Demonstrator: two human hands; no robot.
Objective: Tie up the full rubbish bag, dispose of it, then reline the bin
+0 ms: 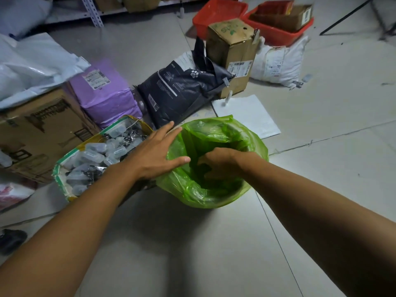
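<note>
A translucent green bin bag (242, 136) lines a round bin on the floor, its edge folded down over the rim so the bin itself is hidden. My left hand (156, 151) lies flat with straight fingers on the bag's left edge. Inside the bag's mouth, my right hand (218, 161) reaches down with its fingers curled into the green plastic. The fingertips are hidden in the folds.
An open box of small plastic cases (100, 155) stands just left of the bin. Behind are a purple parcel (102, 93), a dark pet-food bag (182, 88), cardboard boxes (233, 52), red crates (218, 13) and a white mailer (248, 114). Tiled floor lies open in front.
</note>
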